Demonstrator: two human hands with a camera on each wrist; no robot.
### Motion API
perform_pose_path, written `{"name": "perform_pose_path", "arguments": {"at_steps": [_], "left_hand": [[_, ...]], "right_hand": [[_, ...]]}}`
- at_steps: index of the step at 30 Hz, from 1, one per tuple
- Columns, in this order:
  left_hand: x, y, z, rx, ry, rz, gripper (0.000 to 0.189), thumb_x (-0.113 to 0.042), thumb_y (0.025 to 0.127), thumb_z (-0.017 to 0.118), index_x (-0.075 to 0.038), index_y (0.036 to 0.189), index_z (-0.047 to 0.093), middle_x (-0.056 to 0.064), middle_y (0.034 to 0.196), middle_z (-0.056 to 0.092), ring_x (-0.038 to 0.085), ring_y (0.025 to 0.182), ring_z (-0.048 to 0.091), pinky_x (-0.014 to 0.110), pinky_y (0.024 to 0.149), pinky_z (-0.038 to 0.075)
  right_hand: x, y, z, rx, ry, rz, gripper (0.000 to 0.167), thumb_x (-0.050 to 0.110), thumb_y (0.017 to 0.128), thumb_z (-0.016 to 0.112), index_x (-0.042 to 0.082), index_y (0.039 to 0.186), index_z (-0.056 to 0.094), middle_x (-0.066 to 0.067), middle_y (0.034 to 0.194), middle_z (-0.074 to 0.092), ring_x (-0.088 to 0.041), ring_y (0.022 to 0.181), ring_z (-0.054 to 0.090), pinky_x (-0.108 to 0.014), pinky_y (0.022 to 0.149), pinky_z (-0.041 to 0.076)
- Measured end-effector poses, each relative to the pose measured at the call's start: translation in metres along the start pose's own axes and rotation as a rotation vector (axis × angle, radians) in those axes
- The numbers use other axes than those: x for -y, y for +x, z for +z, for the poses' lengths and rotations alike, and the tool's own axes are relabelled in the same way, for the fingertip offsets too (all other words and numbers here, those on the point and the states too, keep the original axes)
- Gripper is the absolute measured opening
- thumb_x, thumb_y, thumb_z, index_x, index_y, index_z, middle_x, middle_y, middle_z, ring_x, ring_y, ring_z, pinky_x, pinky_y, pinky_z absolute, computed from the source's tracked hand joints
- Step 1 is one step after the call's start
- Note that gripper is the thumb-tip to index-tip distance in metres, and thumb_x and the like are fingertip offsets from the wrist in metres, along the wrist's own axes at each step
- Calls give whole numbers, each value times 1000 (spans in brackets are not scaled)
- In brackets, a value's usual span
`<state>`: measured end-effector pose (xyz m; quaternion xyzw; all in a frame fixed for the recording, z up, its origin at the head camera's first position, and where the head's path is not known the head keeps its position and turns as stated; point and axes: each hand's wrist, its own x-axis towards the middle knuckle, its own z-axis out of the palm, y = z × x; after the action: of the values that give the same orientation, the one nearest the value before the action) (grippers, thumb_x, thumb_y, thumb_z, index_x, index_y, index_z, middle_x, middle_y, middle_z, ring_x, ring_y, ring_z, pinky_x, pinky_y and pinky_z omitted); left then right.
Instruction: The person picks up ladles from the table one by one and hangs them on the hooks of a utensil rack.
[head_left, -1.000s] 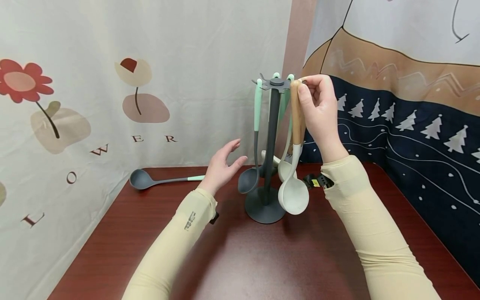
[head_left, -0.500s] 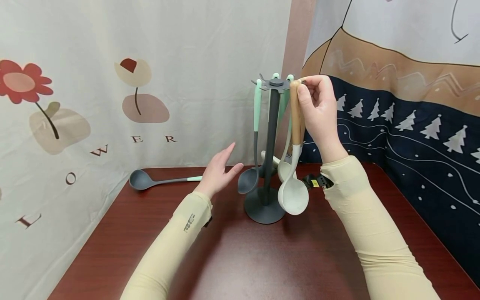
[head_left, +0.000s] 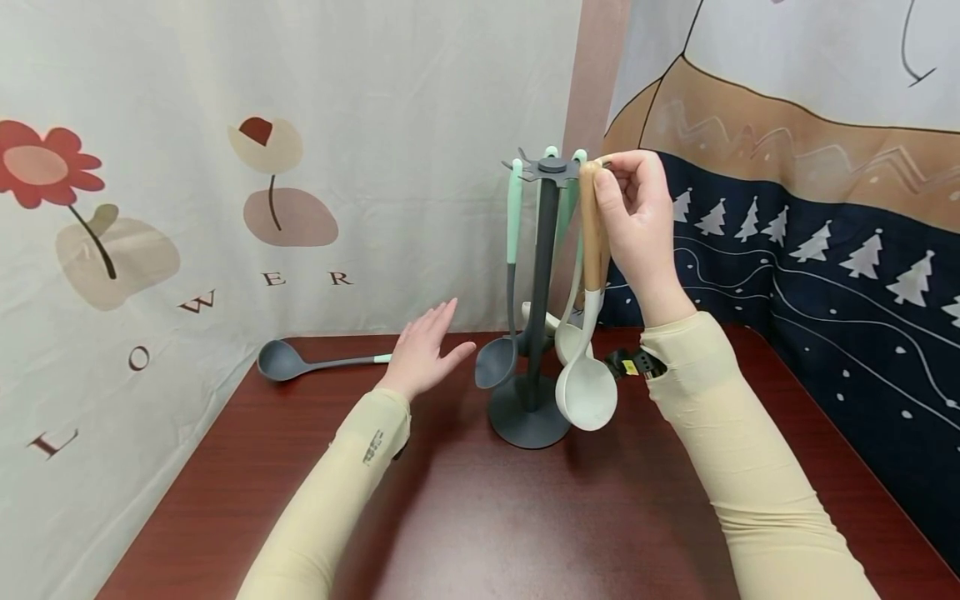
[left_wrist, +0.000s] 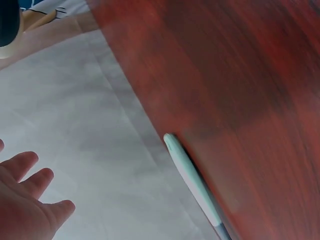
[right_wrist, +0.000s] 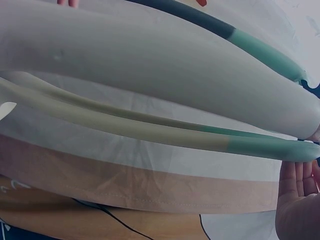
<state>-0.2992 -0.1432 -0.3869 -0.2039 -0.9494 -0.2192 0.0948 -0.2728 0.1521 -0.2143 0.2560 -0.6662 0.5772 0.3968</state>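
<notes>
My right hand (head_left: pixel 641 229) pinches the top of the wooden handle of a white ladle (head_left: pixel 588 396), up at the hooks of a dark grey utensil stand (head_left: pixel 528 425). The ladle hangs upright with its bowl down. In the right wrist view, the hand (right_wrist: pixel 299 200) shows at the lower right below mint-green handles (right_wrist: pixel 270 148). My left hand (head_left: pixel 422 350) has its fingers spread and holds nothing. It hides part of the handle of a dark grey ladle (head_left: pixel 281 361) lying on the table; the left wrist view shows that mint-green handle (left_wrist: pixel 190 180) apart from the hand (left_wrist: pixel 25 200).
A dark grey spoon-like utensil (head_left: pixel 497 362) with a mint handle hangs on the stand's left side. Other mint-handled utensils hang behind the pole, partly hidden. The reddish-brown table (head_left: pixel 525 533) ends at a printed cloth (head_left: pixel 420 100) behind.
My left hand has moved left and slightly down, away from the stand, covering more of the lying ladle's handle. My right hand and the white ladle have stayed in place.
</notes>
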Motion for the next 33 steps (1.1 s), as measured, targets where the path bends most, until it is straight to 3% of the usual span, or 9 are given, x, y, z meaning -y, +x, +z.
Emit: {"name": "perform_pose_path", "arguments": {"at_steps": [11,33], "left_hand": [[19,-2,6,35,91,-43,90,-76,90,39,-23,160,18,10,162,23,32,148,18,60,115,8],[66,-13,0,62,191,-169,95,-78,87,43,-19,159,23,17,161,23,44,146,17,68,111,9]], "right_hand": [[-1,0,0,0,1,-1,24,18,96,55,1,113,55,7,104,52,-15,89,53,-23,83,45],[-3,0,-1,5,10,-6,25,19,96,55,1,113,55,5,104,53,-15,88,52,-23,80,44]]}}
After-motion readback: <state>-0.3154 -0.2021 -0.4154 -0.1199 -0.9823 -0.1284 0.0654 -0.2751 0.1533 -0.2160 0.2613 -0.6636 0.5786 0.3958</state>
